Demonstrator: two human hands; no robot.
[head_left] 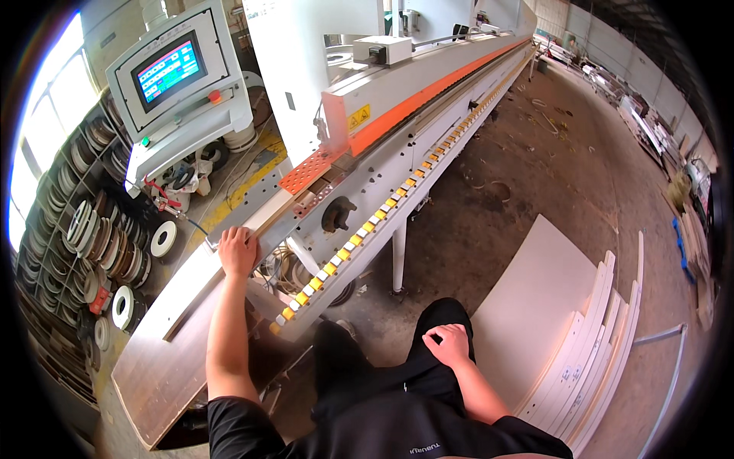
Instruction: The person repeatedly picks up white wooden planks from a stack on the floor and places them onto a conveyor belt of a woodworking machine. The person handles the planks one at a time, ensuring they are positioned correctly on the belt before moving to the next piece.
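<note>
1. The left hand (pixel 238 250) lies flat, fingers spread, pressing on the near end of a white panel (pixel 252 218) left of centre in the frame. It pushes down rather than grips.
2. The right hand (pixel 449 344) rests loosely curled on the person's own thigh, lower centre, holding nothing.
3. That panel sits on the infeed table (pixel 164 359) of a long edge-banding machine (pixel 428 92), its far end just at the orange perforated guard (pixel 306 172) where the machine takes boards in. By the look of it, the feed has only begun: most of the panel is outside the machine.
4. A row of yellow and white rollers (pixel 367 226) runs along the machine's near side toward the upper right.
5. A stack of white panels (pixel 566 336) leans at lower right; I cannot tell whether these are finished or waiting.
6. A control screen (pixel 170 70) glows at upper left, above racks of edge-tape rolls (pixel 92 229).
</note>
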